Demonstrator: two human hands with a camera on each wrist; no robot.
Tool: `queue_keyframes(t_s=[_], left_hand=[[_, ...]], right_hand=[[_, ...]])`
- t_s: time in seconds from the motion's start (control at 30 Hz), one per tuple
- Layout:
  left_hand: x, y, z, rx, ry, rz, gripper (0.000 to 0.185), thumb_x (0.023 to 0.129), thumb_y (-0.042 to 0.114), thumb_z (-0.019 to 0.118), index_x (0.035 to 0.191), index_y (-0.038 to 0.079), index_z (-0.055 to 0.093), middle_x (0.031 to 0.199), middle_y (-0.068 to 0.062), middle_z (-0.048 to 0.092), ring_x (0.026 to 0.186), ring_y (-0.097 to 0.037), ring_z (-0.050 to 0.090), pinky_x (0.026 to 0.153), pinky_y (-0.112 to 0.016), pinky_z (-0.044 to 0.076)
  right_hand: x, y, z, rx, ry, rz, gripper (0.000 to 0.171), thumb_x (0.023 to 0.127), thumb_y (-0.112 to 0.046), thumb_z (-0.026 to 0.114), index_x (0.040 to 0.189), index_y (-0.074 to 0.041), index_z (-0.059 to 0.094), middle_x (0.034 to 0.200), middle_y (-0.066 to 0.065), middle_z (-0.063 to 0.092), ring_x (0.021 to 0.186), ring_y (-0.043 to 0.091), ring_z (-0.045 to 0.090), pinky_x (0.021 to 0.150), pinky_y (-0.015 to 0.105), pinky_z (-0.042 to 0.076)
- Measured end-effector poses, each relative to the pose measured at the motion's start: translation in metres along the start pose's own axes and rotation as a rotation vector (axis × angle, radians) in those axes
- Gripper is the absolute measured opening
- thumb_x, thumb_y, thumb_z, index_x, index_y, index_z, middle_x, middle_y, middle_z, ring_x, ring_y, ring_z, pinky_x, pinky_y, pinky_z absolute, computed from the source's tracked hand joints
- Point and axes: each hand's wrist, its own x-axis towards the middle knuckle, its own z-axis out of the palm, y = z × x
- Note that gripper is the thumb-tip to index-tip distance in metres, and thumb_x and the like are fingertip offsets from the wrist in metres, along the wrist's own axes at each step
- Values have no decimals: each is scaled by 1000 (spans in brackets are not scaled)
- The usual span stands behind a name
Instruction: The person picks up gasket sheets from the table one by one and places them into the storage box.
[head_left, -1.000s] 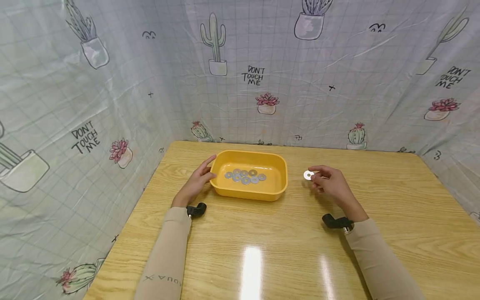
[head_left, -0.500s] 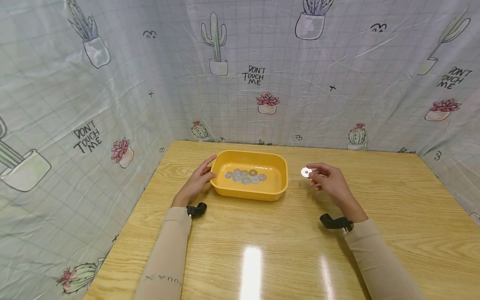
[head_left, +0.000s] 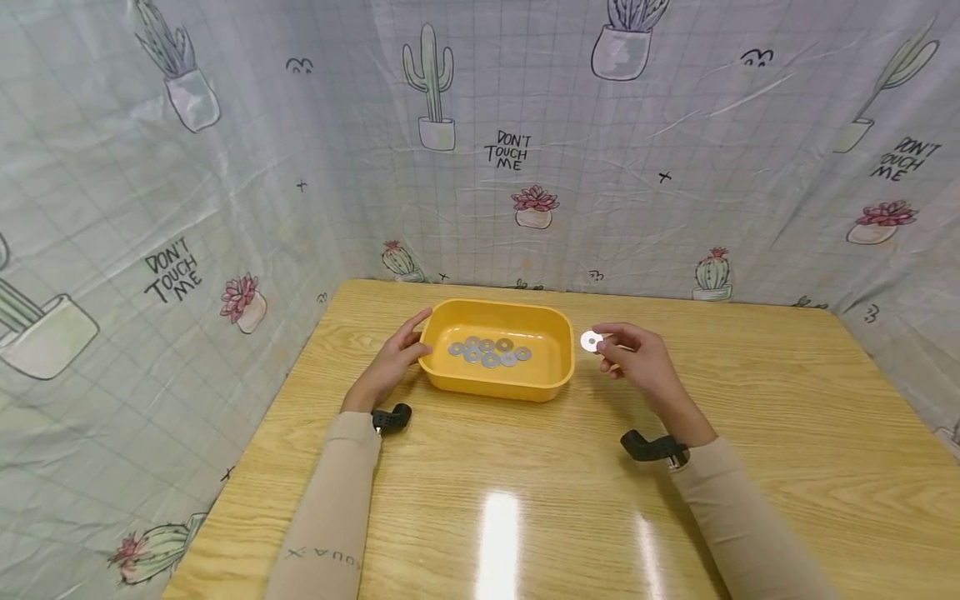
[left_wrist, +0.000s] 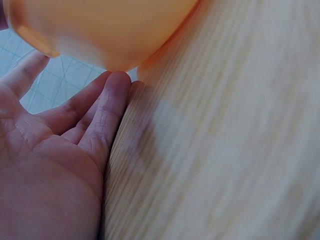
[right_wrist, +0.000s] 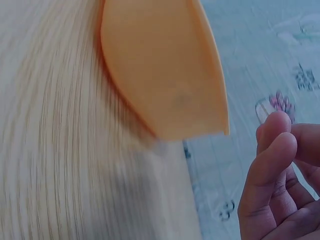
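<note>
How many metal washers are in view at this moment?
8. Seven washers lie clustered on the floor of the yellow tray; one washer is pinched in the right hand just right of the tray. Overlap could hide more.

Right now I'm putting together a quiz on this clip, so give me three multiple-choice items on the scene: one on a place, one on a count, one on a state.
1. Where is the washer pinched by the right hand?
A. lying inside the tray
B. in the air just right of the tray
C. flat on the table by the left hand

2. How many washers lie in the yellow tray?
A. two
B. eight
C. fifteen

3. How is the left hand placed?
A. fingers straight against the tray's left end
B. closed in a fist in the air
C. gripping a washer

Answers:
1 B, the head view shows it held beside the tray's right rim, above the table.
2 B, eight grey rings can be counted on the tray floor.
3 A, the left wrist view shows straight fingertips touching the tray's wall.
</note>
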Motion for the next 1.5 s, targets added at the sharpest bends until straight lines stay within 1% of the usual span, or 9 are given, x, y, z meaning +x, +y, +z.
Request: queue_keyframes(t_s=[0.27, 0.43, 0.5, 0.67, 0.9, 1.03, 1.2, 1.33, 1.5], left_hand=[[-4, -1, 0, -25, -3, -5, 67, 104, 14, 54, 161, 38, 30, 157, -19, 43, 140, -40, 48, 118, -58, 33], [-3, -1, 1, -24, -4, -5, 66, 104, 14, 54, 162, 37, 30, 156, -20, 44, 139, -40, 48, 119, -57, 33], [-3, 0, 1, -20, -2, 0, 66, 104, 14, 53, 161, 38, 30, 155, -19, 45, 139, -40, 49, 119, -57, 34], [-1, 0, 1, -21, -8, 15, 65, 104, 14, 53, 161, 38, 31, 155, -19, 45, 138, -40, 50, 117, -58, 36], [-1, -1, 3, -23, -7, 11, 67, 104, 13, 52, 164, 31, 27, 155, -20, 46, 137, -41, 51, 117, -58, 35], [-1, -2, 3, -27, -7, 4, 67, 105, 13, 52, 163, 34, 27, 156, -20, 44, 139, -41, 49, 118, -59, 34], [-1, 0, 3, -30, -10, -6, 67, 105, 12, 51, 162, 38, 27, 159, -21, 40, 142, -41, 45, 120, -59, 31], [-4, 8, 4, -34, -18, -14, 68, 105, 9, 51, 163, 34, 26, 160, -23, 38, 144, -42, 42, 121, -59, 30], [-5, 10, 3, -25, -24, -26, 69, 105, 9, 50, 164, 32, 24, 160, -24, 37, 145, -42, 42, 121, -59, 30]], right_hand=[[7, -10, 29, 37, -40, -22, 33, 101, -13, 64, 134, -6, 65, 97, 5, 63, 70, 17, 64, 66, 28, 58], [12, -18, 39, 49, -55, -29, 32, 101, -11, 64, 132, -5, 65, 102, 13, 63, 69, 13, 63, 63, 25, 56], [13, -22, 42, 45, -68, -37, 32, 101, -11, 64, 132, -4, 65, 104, 17, 63, 69, 14, 63, 63, 24, 56], [20, -28, 51, 39, -80, -41, 29, 100, -9, 64, 129, -4, 67, 105, 21, 62, 70, 18, 64, 62, 25, 57], [28, -30, 68, 44, -111, -36, 26, 99, -6, 64, 125, -3, 69, 106, 26, 63, 72, 23, 68, 63, 26, 59], [32, -30, 77, 19, -131, -51, 25, 100, -6, 64, 124, -1, 69, 102, 25, 64, 72, 27, 68, 66, 32, 61], [34, -36, 86, -48, -142, -71, 24, 100, -7, 64, 123, -3, 70, 98, 24, 65, 74, 32, 67, 74, 48, 62], [37, -43, 96, -39, -155, -47, 24, 100, -7, 64, 122, -4, 70, 103, 27, 66, 73, 29, 67, 76, 50, 62], [39, -44, 114, -6, -161, -3, 21, 99, -4, 65, 119, -2, 71, 102, 24, 69, 68, 20, 66, 75, 45, 62]])
